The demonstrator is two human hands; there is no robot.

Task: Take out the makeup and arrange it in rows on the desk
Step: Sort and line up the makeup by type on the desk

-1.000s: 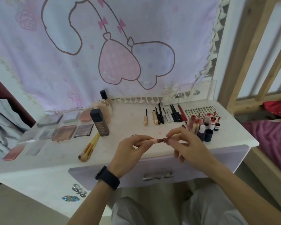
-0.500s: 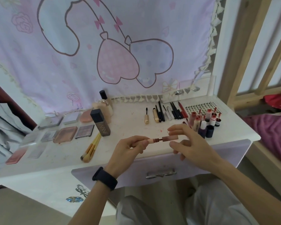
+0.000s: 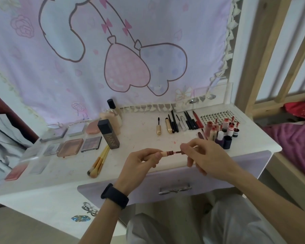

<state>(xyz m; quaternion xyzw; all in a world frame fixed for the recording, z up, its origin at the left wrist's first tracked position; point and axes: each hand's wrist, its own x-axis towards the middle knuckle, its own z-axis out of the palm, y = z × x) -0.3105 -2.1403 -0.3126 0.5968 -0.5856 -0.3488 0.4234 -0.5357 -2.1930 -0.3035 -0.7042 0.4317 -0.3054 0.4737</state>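
Observation:
Over the front edge of the white desk (image 3: 144, 138) I hold a slim pink and brown lip gloss tube (image 3: 171, 153) level between both hands. My left hand (image 3: 141, 164) grips its pale end. My right hand (image 3: 202, 155) pinches the brown end with thumb and curled fingers. Behind my right hand stand several lip glosses and small bottles (image 3: 220, 132). A row of mascaras and pencils (image 3: 178, 124) lies further back. Eyeshadow palettes (image 3: 70, 143) sit in rows at the left.
A dark tall bottle (image 3: 109, 136) and a beige foundation bottle (image 3: 113, 115) stand mid-left, with makeup brushes (image 3: 99, 162) lying in front. A sheet of false lashes (image 3: 218, 117) lies at the back right. A shut lilac drawer (image 3: 174, 184) is below. A wooden bed frame (image 3: 271, 67) borders the right.
My right hand has slid back onto the brown end of the tube, fingers now curled round it. The tube stays level between both hands.

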